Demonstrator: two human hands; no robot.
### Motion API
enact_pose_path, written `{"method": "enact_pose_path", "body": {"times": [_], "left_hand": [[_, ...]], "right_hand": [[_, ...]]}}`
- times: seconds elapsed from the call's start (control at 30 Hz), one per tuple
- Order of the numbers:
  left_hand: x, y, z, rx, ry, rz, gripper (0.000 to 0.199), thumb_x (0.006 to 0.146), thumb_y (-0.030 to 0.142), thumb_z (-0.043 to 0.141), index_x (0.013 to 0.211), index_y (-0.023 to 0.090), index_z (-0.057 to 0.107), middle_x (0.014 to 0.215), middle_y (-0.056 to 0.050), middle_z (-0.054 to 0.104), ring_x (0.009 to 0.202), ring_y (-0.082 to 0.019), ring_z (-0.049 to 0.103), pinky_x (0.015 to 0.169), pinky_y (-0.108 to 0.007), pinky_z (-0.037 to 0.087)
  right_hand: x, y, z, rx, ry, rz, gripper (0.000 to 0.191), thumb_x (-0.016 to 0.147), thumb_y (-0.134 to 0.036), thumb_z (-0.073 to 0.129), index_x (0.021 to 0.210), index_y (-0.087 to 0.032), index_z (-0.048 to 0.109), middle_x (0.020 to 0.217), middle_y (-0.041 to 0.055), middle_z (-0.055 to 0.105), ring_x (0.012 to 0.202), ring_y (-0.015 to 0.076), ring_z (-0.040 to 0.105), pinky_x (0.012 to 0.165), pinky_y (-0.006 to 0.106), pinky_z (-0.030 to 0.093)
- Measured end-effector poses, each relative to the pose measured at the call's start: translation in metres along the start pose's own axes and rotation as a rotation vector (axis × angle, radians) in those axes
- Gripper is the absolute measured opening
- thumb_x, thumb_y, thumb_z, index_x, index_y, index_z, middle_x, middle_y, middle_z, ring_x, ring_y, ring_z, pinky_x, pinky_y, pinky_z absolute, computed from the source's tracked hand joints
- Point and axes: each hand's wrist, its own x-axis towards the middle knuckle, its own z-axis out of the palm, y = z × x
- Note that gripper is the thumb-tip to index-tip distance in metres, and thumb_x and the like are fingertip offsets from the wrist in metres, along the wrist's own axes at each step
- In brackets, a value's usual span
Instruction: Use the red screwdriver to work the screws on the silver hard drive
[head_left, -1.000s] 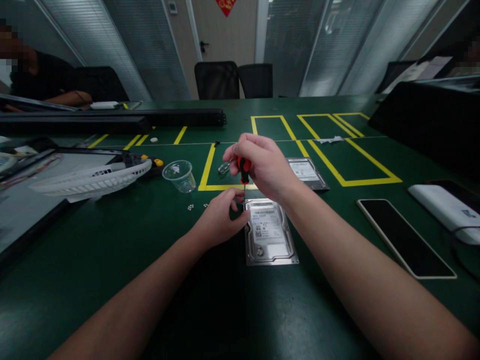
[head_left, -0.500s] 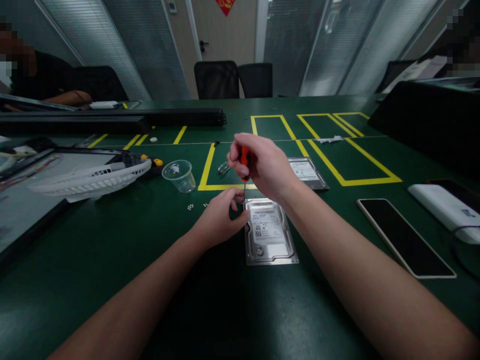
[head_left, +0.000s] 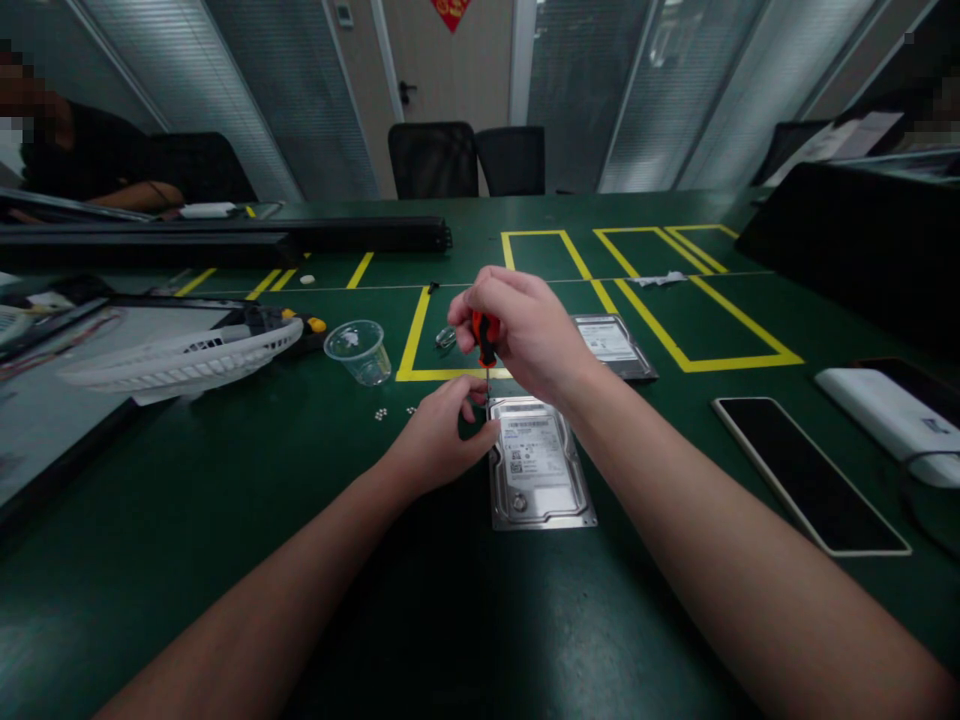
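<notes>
A silver hard drive (head_left: 536,465) with a white label lies flat on the green table (head_left: 225,480). My right hand (head_left: 525,325) is wrapped round a red and black screwdriver (head_left: 486,338), its thin shaft pointing down at the drive's far left corner. Beside that corner is my left hand (head_left: 450,430), thumb on the drive's left edge and fingers curled close to the screwdriver tip; whether they pinch anything is too small to tell. Left of this hand are several tiny pale pieces (head_left: 381,413). A second hard drive (head_left: 615,345) lies behind my right wrist.
A clear plastic cup (head_left: 358,350) stands left of my hands. Farther left are a white curved frame (head_left: 180,362) and a panel. A phone (head_left: 810,475) and white power bank (head_left: 889,420) lie at right. A person sits at the far left; dark bars cross the back left.
The fingers of my right hand have shifted round the screwdriver handle, which now sits slightly lower and farther left. My left hand and the drive look the same.
</notes>
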Motion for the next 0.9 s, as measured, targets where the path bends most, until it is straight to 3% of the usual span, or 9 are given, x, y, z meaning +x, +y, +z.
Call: {"method": "enact_pose_path", "body": {"times": [0.2, 0.3, 0.5, 0.7, 0.9], "left_hand": [[0.0002, 0.0001, -0.0004, 0.013, -0.005, -0.017, 0.038, 0.088, 0.031, 0.069, 0.122, 0.016, 0.062, 0.102, -0.008, 0.069, 0.083, -0.020, 0.062, 0.076, -0.037, 0.051], [0.0000, -0.0003, -0.0001, 0.014, -0.003, -0.005, 0.038, 0.088, 0.031, 0.069, 0.123, 0.016, 0.062, 0.104, -0.009, 0.070, 0.084, -0.021, 0.063, 0.077, -0.037, 0.051], [0.0004, 0.0017, 0.0000, 0.011, -0.003, -0.011, 0.036, 0.088, 0.030, 0.069, 0.122, 0.018, 0.061, 0.108, -0.009, 0.071, 0.086, -0.021, 0.063, 0.077, -0.037, 0.051], [-0.0001, 0.0016, -0.0002, 0.003, 0.003, -0.018, 0.036, 0.088, 0.029, 0.070, 0.121, 0.018, 0.062, 0.107, -0.009, 0.071, 0.086, -0.021, 0.064, 0.077, -0.037, 0.052], [-0.0004, 0.0000, 0.0000, 0.008, 0.011, 0.002, 0.036, 0.087, 0.028, 0.070, 0.121, 0.019, 0.062, 0.107, -0.008, 0.071, 0.084, -0.020, 0.064, 0.078, -0.036, 0.051]], "right_hand": [[-0.0007, 0.0020, 0.0010, 0.069, 0.008, -0.007, 0.019, 0.087, -0.026, 0.070, 0.076, -0.023, 0.055, 0.077, -0.0026, 0.066, 0.056, 0.0088, 0.054, 0.049, 0.025, 0.033], [-0.0008, 0.0016, -0.0002, 0.040, -0.016, -0.029, 0.013, 0.090, -0.027, 0.065, 0.079, -0.022, 0.060, 0.086, -0.0015, 0.068, 0.055, 0.0076, 0.049, 0.049, 0.026, 0.031], [-0.0003, 0.0001, -0.0006, -0.016, -0.041, -0.009, 0.025, 0.094, -0.033, 0.063, 0.074, -0.018, 0.068, 0.083, 0.0018, 0.066, 0.061, 0.0086, 0.048, 0.054, 0.025, 0.035], [0.0007, 0.0003, -0.0013, 0.035, -0.007, -0.015, 0.020, 0.092, -0.029, 0.067, 0.075, -0.020, 0.063, 0.074, -0.0005, 0.062, 0.062, 0.0102, 0.054, 0.054, 0.025, 0.035], [0.0025, 0.0006, -0.0013, 0.115, -0.022, -0.009, 0.027, 0.091, -0.033, 0.071, 0.071, -0.020, 0.058, 0.077, -0.0023, 0.062, 0.052, 0.0069, 0.043, 0.051, 0.026, 0.029]]}}
